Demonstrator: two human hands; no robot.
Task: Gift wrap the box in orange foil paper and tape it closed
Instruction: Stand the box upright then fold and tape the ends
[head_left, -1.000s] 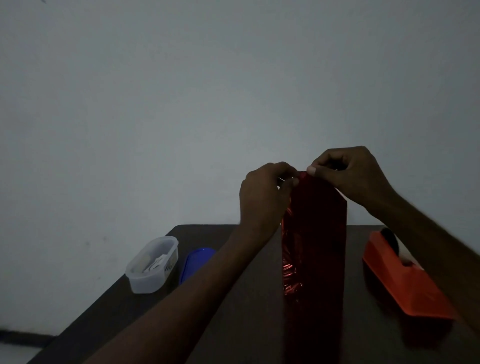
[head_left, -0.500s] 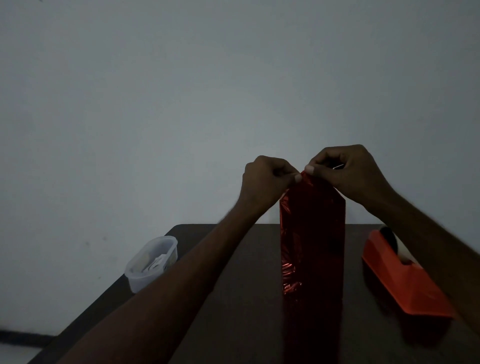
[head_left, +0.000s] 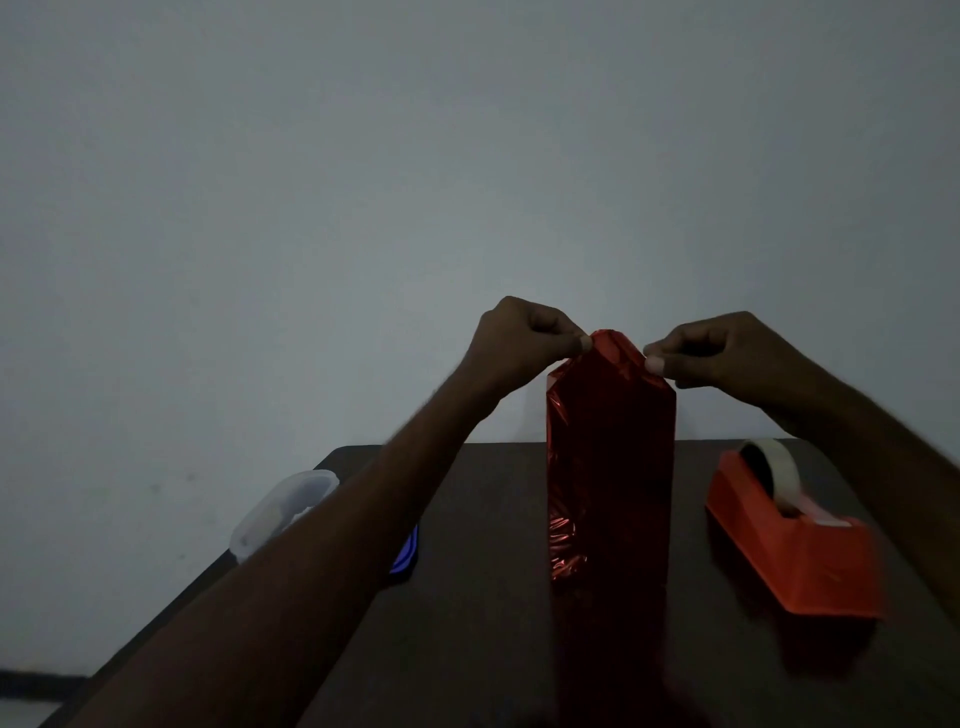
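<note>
Both hands — left hand (head_left: 524, 340), right hand (head_left: 727, 353) — are pinching the foil-wrapped box's (head_left: 610, 467) top flap; next, probably tape from the tape dispenser (head_left: 795, 551).

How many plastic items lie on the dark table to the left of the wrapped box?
2. A clear plastic container sits near the table's left edge. A blue plastic lid lies closer to the foil-wrapped box, mostly hidden behind the left forearm. More may be hidden there.

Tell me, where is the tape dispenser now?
In the head view, the orange tape dispenser stands on the dark table, to the right of the upright foil-wrapped box, below the right hand.
</note>
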